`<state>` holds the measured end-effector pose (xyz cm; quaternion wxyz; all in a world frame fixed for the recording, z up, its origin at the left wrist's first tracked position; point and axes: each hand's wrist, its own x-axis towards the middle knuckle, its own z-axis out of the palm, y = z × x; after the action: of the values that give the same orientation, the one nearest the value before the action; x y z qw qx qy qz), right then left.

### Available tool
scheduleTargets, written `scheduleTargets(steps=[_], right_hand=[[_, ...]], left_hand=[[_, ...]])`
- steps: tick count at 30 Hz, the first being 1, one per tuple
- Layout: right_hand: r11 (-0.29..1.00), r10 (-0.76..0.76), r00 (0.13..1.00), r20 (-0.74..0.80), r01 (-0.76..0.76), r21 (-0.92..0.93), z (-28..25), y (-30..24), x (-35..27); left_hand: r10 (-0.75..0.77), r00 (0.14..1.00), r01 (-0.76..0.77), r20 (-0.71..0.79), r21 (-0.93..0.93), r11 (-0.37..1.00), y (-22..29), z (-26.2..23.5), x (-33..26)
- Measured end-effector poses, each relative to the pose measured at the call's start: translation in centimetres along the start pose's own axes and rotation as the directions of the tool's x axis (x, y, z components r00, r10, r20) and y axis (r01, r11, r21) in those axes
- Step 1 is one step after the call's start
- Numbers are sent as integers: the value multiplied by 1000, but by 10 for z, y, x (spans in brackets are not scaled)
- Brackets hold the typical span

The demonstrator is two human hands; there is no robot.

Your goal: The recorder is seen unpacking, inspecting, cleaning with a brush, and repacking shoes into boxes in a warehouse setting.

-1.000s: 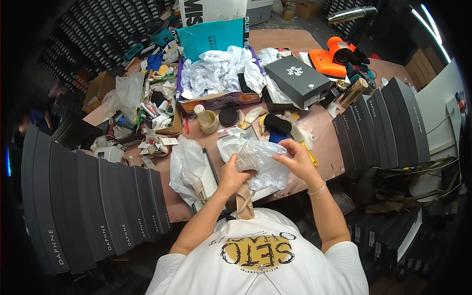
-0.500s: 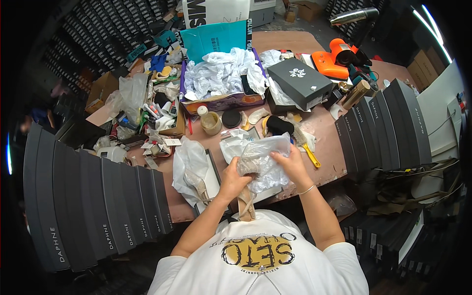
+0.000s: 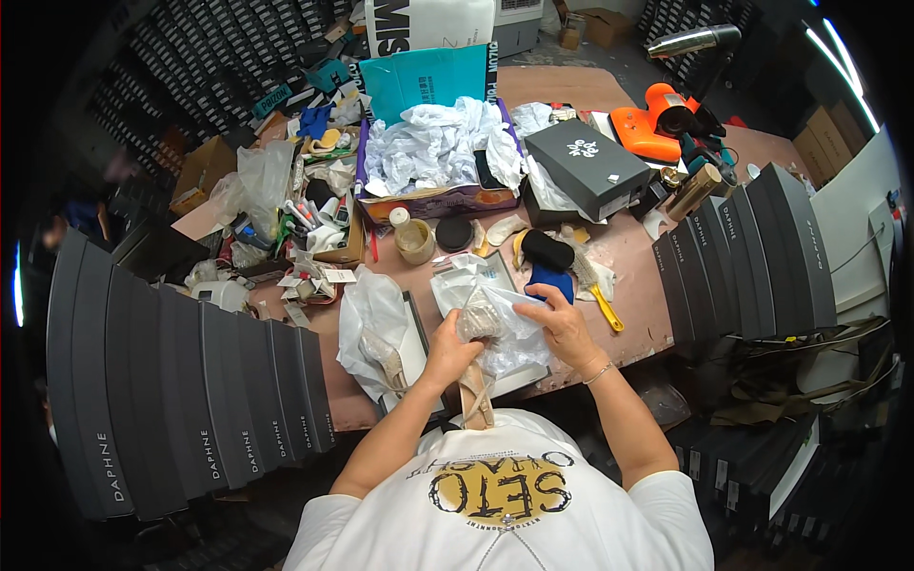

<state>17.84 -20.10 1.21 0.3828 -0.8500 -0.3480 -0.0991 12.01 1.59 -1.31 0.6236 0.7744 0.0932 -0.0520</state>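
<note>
A beige strappy shoe [image 3: 473,388] is upheld at the front of the table, its glittery toe pointing away from me. My left hand [image 3: 449,354] is closed around its left side. White tissue paper [image 3: 519,335] lies along the shoe's right side, and the thumb and fingers of my right hand [image 3: 568,333] pinch its upper edge. Beneath them is a shoebox [image 3: 522,378] with white paper in it, mostly covered by my hands. To the left, a matching shoe [image 3: 386,357] rests on tissue in another shoebox [image 3: 415,335].
Dark shoeboxes stand in a left row [image 3: 171,381] and a right row [image 3: 738,257]. Farther back are a carton [image 3: 438,203] of crumpled paper, a glue jar [image 3: 414,243], a black round lid [image 3: 451,234], a yellow-handled brush [image 3: 606,309] and a blue cloth [image 3: 552,284].
My right hand has shifted slightly, and the tissue has dropped from its raised spread, uncovering the shoe's toe and the blue cloth. My left hand keeps its hold on the shoe.
</note>
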Motion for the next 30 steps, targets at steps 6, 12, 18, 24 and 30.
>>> scheduleTargets(steps=[6, 12, 18, 24, 30], right_hand=[[976, 124, 990, 67, -133, 174, -6, 0, 1], [965, 217, 962, -168, -185, 187, 8, -2, 6], [958, 244, 957, -155, -212, 194, 11, -15, 12], [996, 90, 988, -125, -89, 13, 12, -39, 22], [991, 103, 991, -87, -95, 98, 5, -10, 24]], left_hand=[[14, 1000, -14, -6, 46, 999, -13, 1, 7], [26, 1000, -25, -12, 43, 999, -10, 1, 9], [-10, 999, 13, -50, 62, 998, -14, 1, 10], [-13, 995, 15, -95, 21, 1000, -31, -3, 11], [-7, 997, 14, -81, 79, 997, -18, -3, 9]])
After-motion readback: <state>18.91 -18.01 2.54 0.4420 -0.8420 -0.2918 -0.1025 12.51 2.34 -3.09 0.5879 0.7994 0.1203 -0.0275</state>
